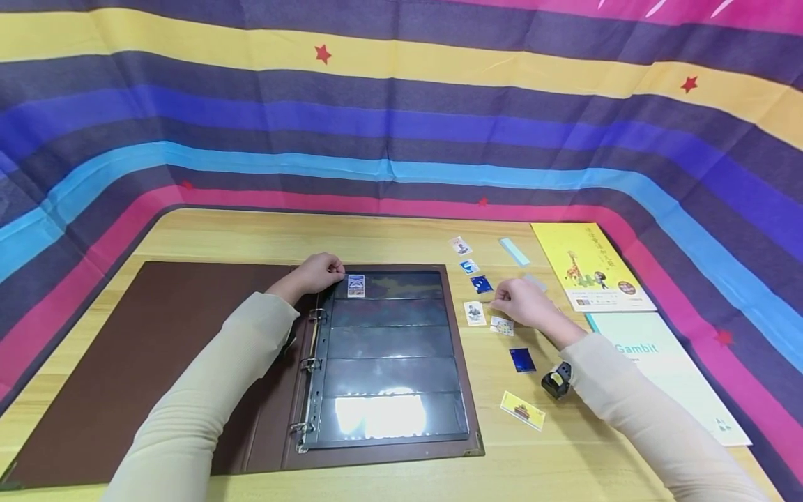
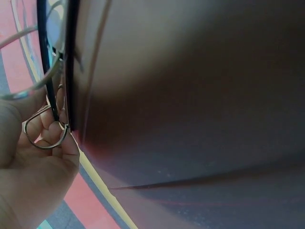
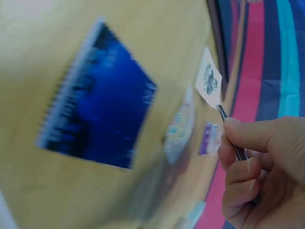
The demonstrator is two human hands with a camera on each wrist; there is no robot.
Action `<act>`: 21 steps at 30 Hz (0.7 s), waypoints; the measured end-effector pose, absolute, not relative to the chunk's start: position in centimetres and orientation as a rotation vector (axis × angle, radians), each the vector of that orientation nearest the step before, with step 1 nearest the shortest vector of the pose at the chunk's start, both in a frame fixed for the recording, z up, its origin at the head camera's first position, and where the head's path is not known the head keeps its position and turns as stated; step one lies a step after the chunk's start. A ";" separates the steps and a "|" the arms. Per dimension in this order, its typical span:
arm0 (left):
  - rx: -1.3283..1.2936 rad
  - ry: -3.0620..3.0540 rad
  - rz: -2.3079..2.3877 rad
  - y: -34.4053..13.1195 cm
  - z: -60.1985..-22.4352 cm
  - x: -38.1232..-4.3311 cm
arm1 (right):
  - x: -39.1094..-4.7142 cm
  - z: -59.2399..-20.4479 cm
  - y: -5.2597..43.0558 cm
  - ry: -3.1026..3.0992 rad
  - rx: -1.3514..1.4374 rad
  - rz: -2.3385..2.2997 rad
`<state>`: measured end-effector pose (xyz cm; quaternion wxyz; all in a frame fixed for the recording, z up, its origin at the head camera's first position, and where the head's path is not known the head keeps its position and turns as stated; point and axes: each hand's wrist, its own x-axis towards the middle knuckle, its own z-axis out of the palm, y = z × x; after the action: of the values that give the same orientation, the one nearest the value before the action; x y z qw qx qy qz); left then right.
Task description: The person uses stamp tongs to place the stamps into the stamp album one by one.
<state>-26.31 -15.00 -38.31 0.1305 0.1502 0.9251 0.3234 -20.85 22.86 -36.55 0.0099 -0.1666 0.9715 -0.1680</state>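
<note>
My left hand [image 1: 318,272] pinches the top left corner of a black pocketed stamp page [image 1: 390,342] in the open brown ring binder [image 1: 207,335]. The left wrist view shows its fingers [image 2: 45,133] beside a metal ring [image 2: 45,147]. A blue-and-white stamp [image 1: 355,286] sits in the page's top row. My right hand [image 1: 525,302] grips metal tweezers [image 3: 232,133]. Their tips meet the corner of a white stamp with a dark drawing [image 3: 209,78]; whether it is lifted I cannot tell. Close by lies a pale multicoloured stamp [image 1: 502,325].
Other stamps lie right of the binder, including a dark blue one [image 1: 523,360] and a yellow one [image 1: 523,411]. Pale strips [image 1: 514,252] lie farther back. A yellow booklet [image 1: 592,268] and a white book [image 1: 671,376] border the right side. Striped cloth [image 1: 389,125] hangs behind.
</note>
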 end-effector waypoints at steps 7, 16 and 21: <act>0.432 2.689 0.953 -14.9 -38.2 -26.2 | -21.5 -34.4 21.8 3.019 -0.500 -0.629; 0.440 2.671 0.969 -15.1 -38.5 -26.3 | -24.4 -32.9 17.5 3.041 -0.548 -0.744; 0.435 2.665 0.995 -15.1 -38.6 -26.4 | -26.1 -33.4 14.4 3.061 -0.569 -0.816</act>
<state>-26.42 -15.07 -38.58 0.1313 0.1498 0.9180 0.3428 -26.09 14.39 -33.40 -0.0382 -0.1767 0.9503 -0.2533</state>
